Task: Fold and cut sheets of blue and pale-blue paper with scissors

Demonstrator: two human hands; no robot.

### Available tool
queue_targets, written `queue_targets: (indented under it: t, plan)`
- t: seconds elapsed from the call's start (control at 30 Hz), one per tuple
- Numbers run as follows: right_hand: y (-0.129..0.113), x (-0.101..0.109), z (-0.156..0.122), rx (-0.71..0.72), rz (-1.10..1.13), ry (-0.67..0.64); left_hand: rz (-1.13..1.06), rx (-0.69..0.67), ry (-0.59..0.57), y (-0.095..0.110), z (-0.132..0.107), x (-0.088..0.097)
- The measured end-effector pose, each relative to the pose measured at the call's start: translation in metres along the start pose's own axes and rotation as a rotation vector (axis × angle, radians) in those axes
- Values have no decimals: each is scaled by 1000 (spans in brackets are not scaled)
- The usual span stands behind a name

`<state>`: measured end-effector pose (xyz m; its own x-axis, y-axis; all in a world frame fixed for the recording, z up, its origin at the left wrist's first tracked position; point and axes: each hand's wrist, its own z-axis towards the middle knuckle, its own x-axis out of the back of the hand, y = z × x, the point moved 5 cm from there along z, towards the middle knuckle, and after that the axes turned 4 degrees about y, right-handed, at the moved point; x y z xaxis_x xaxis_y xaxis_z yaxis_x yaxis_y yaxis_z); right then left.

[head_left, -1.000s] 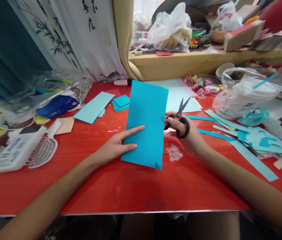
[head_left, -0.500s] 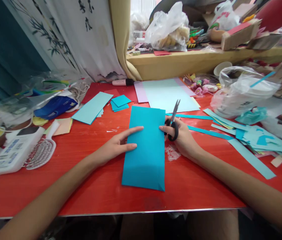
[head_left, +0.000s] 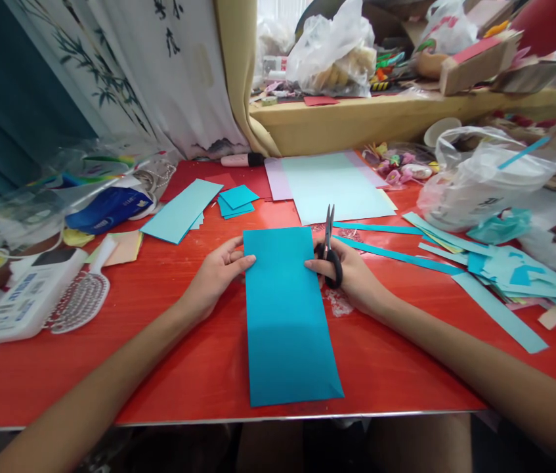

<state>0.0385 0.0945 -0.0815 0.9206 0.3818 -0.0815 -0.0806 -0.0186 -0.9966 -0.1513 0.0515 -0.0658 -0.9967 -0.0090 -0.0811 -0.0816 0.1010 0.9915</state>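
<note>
A long folded sheet of teal paper (head_left: 287, 315) lies flat on the red table (head_left: 169, 368), reaching to the near edge. My left hand (head_left: 218, 276) pinches the sheet's upper left edge with curled fingers. My right hand (head_left: 351, 272) touches the upper right edge with a fingertip. It also grips black scissors (head_left: 329, 253), whose closed blades point away from me.
Light blue sheets (head_left: 337, 184) and small teal cut pieces (head_left: 235, 200) lie beyond the paper. Paper strips and scraps (head_left: 494, 276) cover the right side beside a plastic bag (head_left: 489, 177). A white hairbrush (head_left: 83, 295) and a white box (head_left: 21, 299) sit at left.
The teal sheet, held up a second ago, came down flat and slid toward me. My left hand moved from its middle to its left edge. The scissors' blades closed.
</note>
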Motion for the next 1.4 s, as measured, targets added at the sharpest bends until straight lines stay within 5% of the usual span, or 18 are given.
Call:
queue_targets:
  t: [0.57, 0.77, 1.4]
  plan:
    - [-3, -3, -2, 4, 8, -12, 68, -9, -30, -1, 0, -1]
    - [-4, -2, -3, 4, -64, -17, 124, -47, 94, 2, 1, 6]
    - [-3, -5, -3, -21, -68, -61, 152, -108, 145, 2, 2, 8]
